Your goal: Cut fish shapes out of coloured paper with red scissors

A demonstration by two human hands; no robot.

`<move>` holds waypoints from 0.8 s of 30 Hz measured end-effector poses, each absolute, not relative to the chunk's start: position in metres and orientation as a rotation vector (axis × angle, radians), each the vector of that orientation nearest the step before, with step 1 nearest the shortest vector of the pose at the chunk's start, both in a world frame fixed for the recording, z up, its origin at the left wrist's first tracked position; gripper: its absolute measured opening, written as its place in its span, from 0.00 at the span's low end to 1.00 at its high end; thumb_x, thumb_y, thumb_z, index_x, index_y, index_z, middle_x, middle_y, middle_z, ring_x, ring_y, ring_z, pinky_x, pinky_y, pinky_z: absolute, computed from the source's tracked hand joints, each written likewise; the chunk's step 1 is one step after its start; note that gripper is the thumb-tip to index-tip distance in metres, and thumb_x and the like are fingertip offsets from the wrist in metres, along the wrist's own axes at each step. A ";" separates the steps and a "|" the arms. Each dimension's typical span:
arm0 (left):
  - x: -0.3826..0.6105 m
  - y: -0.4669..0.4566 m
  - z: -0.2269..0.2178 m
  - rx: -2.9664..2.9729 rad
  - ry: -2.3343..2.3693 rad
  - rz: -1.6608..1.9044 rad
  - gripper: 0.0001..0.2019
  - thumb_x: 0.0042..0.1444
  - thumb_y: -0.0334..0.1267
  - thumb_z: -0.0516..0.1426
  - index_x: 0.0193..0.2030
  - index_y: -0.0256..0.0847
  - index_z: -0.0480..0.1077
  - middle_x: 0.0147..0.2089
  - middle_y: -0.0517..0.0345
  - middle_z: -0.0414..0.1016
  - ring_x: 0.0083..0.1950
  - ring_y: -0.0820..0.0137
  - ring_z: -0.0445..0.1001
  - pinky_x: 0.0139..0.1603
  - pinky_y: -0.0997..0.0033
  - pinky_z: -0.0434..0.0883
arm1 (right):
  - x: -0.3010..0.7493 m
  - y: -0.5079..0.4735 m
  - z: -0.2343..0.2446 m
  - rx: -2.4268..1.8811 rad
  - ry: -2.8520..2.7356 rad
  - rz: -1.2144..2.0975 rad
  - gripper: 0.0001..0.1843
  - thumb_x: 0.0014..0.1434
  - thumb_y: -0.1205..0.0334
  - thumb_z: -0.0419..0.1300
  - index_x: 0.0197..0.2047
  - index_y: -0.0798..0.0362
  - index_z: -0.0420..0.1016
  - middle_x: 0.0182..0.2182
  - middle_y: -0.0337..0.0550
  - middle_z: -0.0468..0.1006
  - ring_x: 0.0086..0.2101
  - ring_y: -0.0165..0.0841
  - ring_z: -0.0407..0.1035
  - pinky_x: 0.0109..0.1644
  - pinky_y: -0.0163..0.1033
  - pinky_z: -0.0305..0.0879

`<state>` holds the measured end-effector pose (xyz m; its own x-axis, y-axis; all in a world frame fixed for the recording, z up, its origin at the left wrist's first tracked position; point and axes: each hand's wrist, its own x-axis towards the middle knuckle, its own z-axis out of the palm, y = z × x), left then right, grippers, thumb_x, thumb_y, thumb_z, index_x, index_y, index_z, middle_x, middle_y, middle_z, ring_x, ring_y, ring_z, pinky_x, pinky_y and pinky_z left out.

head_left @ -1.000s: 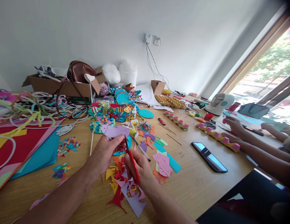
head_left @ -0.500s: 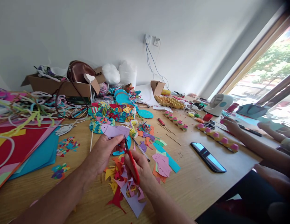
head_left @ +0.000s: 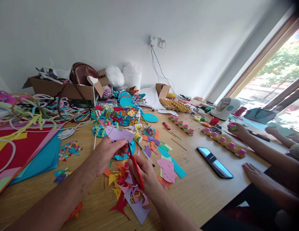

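Observation:
My left hand (head_left: pixel 112 150) pinches a piece of purple paper (head_left: pixel 117 134) with a fish outline drawn on it. Red-handled scissors (head_left: pixel 139 175) are gripped in my right hand (head_left: pixel 143 170), their blades pointing up at the paper's lower right edge beside my left fingertips. Below my hands lies a heap of coloured paper scraps (head_left: pixel 120 183), orange, yellow, red and purple. A pen (head_left: pixel 146 154) rests just right of the blades. Farther right lies pink paper with drawn fish (head_left: pixel 166 170).
Decorated paper fish (head_left: pixel 118 114) crowd the table behind my hands. Coloured sheets (head_left: pixel 40 160) lie at left, near a cardboard box (head_left: pixel 62 91). A phone (head_left: pixel 214 162) and painted egg-carton strips (head_left: pixel 223 141) lie at right, where another person's hand (head_left: pixel 238 130) holds a small pink-and-green piece.
My hands and the purple paper have shifted only slightly. At right, one hand of another person has come onto the table edge, and the other has turned up a pink-and-green piece.

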<state>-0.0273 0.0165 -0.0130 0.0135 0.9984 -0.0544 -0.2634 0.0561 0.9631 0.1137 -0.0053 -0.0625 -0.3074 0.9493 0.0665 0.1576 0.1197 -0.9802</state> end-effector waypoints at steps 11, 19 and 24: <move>-0.026 0.013 -0.013 0.964 0.997 1.241 0.10 0.39 0.40 0.65 0.25 0.35 0.74 0.22 0.59 0.75 0.24 0.74 0.70 0.26 0.76 0.68 | 0.111 -0.004 -0.068 -1.162 -1.594 1.221 0.20 0.58 0.49 0.54 0.21 0.51 0.57 0.13 0.31 0.57 0.16 0.24 0.52 0.19 0.31 0.45; -0.029 0.014 -0.016 0.956 0.980 1.232 0.10 0.40 0.40 0.65 0.25 0.35 0.74 0.22 0.60 0.75 0.24 0.75 0.70 0.26 0.76 0.67 | 0.114 -0.003 -0.070 -1.114 -1.656 1.189 0.21 0.59 0.47 0.53 0.21 0.51 0.56 0.14 0.31 0.56 0.17 0.24 0.51 0.21 0.31 0.44; -0.028 0.015 -0.015 0.961 0.975 1.233 0.10 0.39 0.41 0.65 0.26 0.35 0.74 0.22 0.61 0.74 0.24 0.74 0.70 0.25 0.76 0.66 | 0.117 -0.001 -0.071 -1.129 -1.730 1.110 0.21 0.60 0.48 0.51 0.22 0.51 0.57 0.14 0.31 0.56 0.17 0.25 0.51 0.21 0.32 0.44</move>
